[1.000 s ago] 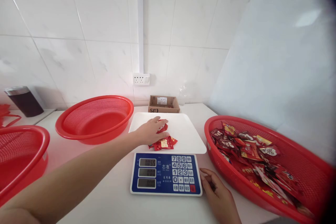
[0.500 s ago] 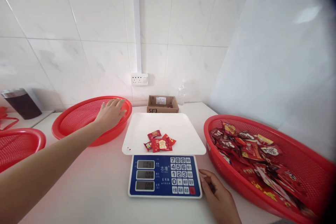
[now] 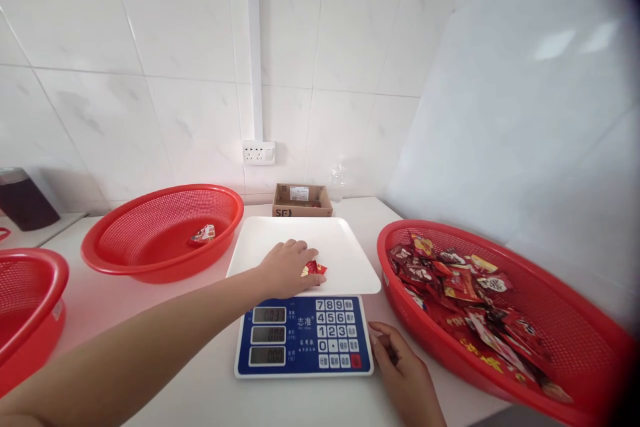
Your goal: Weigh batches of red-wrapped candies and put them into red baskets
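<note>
My left hand [image 3: 286, 268] lies on the white tray [image 3: 345, 247] of the blue electronic scale [image 3: 304, 337], fingers curled over the red candy packets [image 3: 314, 269] there. One red packet [image 3: 203, 235] lies in the red mesh basket [image 3: 160, 230] behind and left of the scale. My right hand [image 3: 404, 373] rests on the counter at the scale's right front corner, fingers loosely curled with nothing seen in them. On the right, a large red basket [image 3: 565, 320] holds several red candy packets [image 3: 460, 293].
Another red basket [image 3: 25, 300] sits at the left edge. A small cardboard box [image 3: 301, 199] and a clear bottle [image 3: 337, 181] stand against the tiled wall under a power socket [image 3: 259, 152]. A dark container [image 3: 23, 197] is at far left.
My left hand went from the scale tray to the back-left basket, left a packet there, and has come back onto the packets on the tray. The right hand stayed put.
</note>
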Demonstrator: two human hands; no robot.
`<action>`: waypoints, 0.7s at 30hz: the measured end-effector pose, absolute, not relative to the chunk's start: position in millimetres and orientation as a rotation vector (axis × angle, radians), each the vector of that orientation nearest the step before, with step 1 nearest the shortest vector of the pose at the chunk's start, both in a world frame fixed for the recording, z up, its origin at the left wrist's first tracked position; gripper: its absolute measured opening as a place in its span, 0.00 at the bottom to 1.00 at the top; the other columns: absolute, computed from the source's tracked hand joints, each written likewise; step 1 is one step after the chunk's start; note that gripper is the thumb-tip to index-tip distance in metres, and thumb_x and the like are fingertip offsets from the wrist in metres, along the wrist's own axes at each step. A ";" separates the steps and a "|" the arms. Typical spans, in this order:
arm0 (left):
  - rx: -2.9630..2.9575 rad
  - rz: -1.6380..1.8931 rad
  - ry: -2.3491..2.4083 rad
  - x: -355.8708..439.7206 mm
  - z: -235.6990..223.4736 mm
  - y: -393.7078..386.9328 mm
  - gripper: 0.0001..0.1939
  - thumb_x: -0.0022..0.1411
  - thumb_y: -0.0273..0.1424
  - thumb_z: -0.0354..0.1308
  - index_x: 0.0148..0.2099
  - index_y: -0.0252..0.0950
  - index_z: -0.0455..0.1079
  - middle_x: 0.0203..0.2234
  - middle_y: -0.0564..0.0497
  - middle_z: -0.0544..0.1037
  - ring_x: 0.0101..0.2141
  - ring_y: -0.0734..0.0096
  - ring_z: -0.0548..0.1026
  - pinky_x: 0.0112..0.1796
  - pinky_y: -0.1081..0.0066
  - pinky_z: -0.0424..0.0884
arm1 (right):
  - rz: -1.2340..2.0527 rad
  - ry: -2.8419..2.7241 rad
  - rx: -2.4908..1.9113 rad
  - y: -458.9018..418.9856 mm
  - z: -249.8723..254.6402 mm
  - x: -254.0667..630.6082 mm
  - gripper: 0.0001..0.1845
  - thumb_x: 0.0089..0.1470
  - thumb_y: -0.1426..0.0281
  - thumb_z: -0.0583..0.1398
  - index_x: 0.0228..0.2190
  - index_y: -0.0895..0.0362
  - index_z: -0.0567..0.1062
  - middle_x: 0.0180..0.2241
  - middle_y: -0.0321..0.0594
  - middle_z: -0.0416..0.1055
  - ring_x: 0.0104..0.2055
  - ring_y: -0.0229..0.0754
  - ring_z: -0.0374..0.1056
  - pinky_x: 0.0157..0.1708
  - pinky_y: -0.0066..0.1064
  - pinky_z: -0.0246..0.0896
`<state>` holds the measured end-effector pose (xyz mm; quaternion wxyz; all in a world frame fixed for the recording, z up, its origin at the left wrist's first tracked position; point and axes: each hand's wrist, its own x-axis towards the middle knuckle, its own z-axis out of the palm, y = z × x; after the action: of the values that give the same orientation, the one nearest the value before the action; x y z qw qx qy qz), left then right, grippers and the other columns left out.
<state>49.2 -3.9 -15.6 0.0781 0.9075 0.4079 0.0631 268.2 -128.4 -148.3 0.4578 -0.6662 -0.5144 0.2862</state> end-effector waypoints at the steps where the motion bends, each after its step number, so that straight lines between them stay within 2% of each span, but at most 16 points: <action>1: 2.749 0.192 1.229 50.5 -15.7 0.3 0.30 0.58 0.53 0.39 0.52 0.39 0.63 0.49 0.42 0.67 0.50 0.54 0.64 0.49 0.55 0.60 | 0.701 -1.268 -1.642 -128.6 -148.0 268.2 0.22 0.48 0.54 0.55 0.39 0.56 0.72 0.33 0.43 0.76 0.34 0.43 0.73 0.32 0.28 0.67; 6: 2.729 0.179 1.320 52.6 -13.9 15.7 0.25 0.59 0.51 0.39 0.43 0.37 0.64 0.38 0.44 0.73 0.38 0.56 0.71 0.36 0.61 0.66 | 0.683 -1.277 -1.636 -128.0 -147.7 268.1 0.22 0.48 0.54 0.55 0.39 0.55 0.72 0.33 0.42 0.76 0.34 0.43 0.73 0.31 0.28 0.67; 11: 2.635 0.310 1.450 52.3 -13.8 20.3 0.23 0.58 0.52 0.40 0.40 0.40 0.62 0.29 0.49 0.74 0.30 0.62 0.73 0.30 0.67 0.64 | 0.671 -1.264 -1.633 -127.1 -147.0 267.5 0.22 0.47 0.53 0.55 0.37 0.55 0.73 0.34 0.42 0.77 0.33 0.43 0.73 0.31 0.28 0.68; 18: 2.393 0.704 1.830 17.2 13.9 44.5 0.24 0.60 0.52 0.37 0.44 0.40 0.60 0.29 0.49 0.74 0.31 0.63 0.73 0.28 0.70 0.62 | 0.701 -1.284 -1.640 -128.1 -148.9 268.9 0.20 0.49 0.55 0.54 0.39 0.55 0.72 0.36 0.42 0.76 0.36 0.43 0.73 0.34 0.28 0.67; 21: 2.271 0.790 2.023 -23.4 32.3 55.5 0.25 0.58 0.53 0.37 0.45 0.39 0.60 0.30 0.46 0.74 0.32 0.60 0.72 0.28 0.69 0.62 | 0.701 -1.283 -1.647 -128.0 -149.6 269.3 0.20 0.49 0.55 0.54 0.39 0.55 0.72 0.36 0.42 0.76 0.36 0.43 0.73 0.34 0.28 0.67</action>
<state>-23.4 55.5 32.3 -0.0004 0.7228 0.6436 0.2516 269.3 -128.0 -149.6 0.4528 -0.6669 -0.5194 0.2837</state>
